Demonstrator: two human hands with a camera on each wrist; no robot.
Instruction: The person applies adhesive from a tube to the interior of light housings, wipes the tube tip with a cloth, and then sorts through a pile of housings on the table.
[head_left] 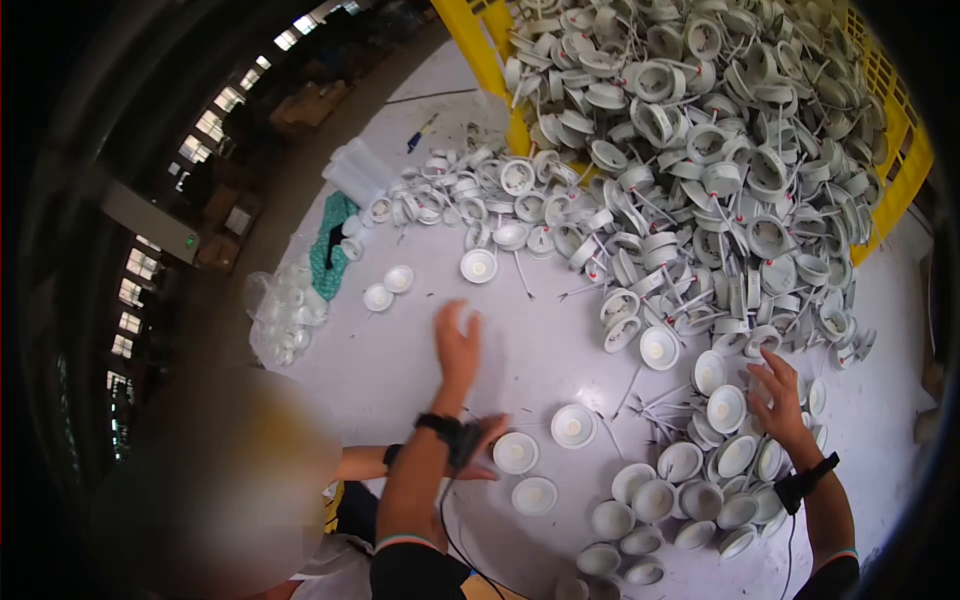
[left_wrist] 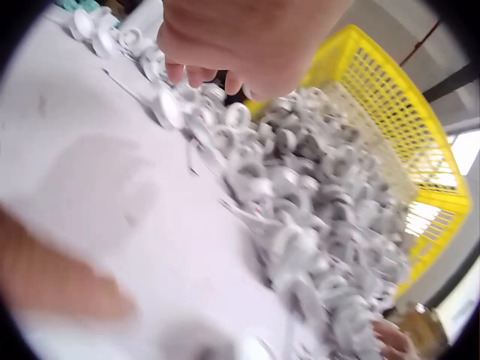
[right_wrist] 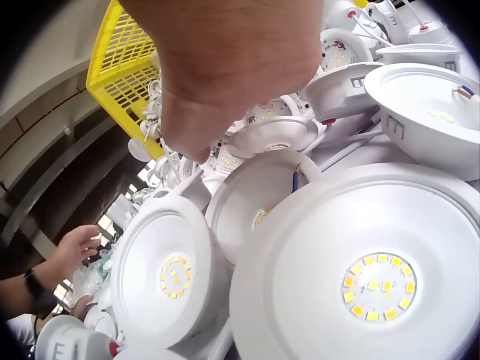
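My left hand [head_left: 458, 350] hovers over the white table with fingers apart and nothing in them. Ahead of it lies a white round downlight [head_left: 479, 266] with a lead. In the left wrist view the same hand [left_wrist: 232, 45] overlaps the edge of the downlight heap. My right hand [head_left: 782, 405], its fingers loosely bent, reaches over the downlights at the right. Its fingertips are right at a downlight [head_left: 765, 340] on the heap's edge. Close under that hand, in the right wrist view, is a downlight [right_wrist: 379, 285] with a ring of yellow LED chips.
A yellow crate [head_left: 890, 200] lies tipped, its heap of downlights spilling onto the table. Another person's hand [head_left: 485, 445] comes in from the left beside a downlight [head_left: 516, 453]. Further left are a clear plastic bag [head_left: 285, 315], green cloth [head_left: 333, 245] and translucent tub [head_left: 358, 172].
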